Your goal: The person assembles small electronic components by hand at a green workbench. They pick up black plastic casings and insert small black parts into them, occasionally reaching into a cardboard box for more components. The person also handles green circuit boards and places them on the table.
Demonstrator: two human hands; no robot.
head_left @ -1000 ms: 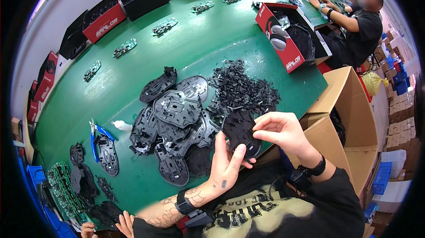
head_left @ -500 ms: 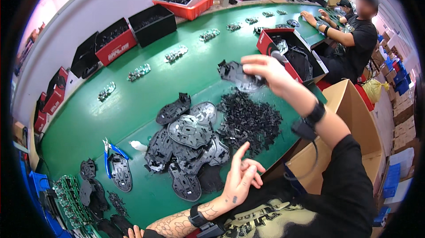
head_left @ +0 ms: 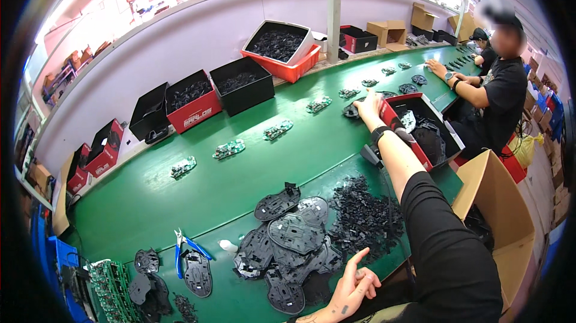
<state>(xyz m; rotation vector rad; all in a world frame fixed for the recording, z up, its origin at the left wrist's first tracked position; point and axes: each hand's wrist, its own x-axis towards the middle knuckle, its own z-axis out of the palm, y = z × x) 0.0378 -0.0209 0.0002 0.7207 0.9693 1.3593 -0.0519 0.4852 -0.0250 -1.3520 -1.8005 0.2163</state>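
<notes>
My right hand (head_left: 370, 107) reaches far across the green bench, its fingers on the edge of a black plastic shell (head_left: 350, 110), beside a red-sided box. Part of the grip is hidden by the hand. My left hand (head_left: 355, 287) hovers near the front, palm up, index finger stretched out and the others loosely bent, holding nothing. Just beyond it lies a heap of small black plastic pieces (head_left: 366, 215). A pile of black plastic shells (head_left: 295, 233) sits left of that heap.
Blue-handled cutters (head_left: 193, 248) lie by a small white bottle (head_left: 228, 245). Circuit boards (head_left: 229, 149) line the green bench (head_left: 150, 203). Boxes of black parts (head_left: 192, 104) stand along the wall. At right are the red box (head_left: 427, 155), a cardboard carton (head_left: 510, 227) and a co-worker (head_left: 504, 65).
My right hand has moved forward with the black shell, from above the small pieces to beside the red box. The view has tilted up. My left hand keeps nearly the same pose.
</notes>
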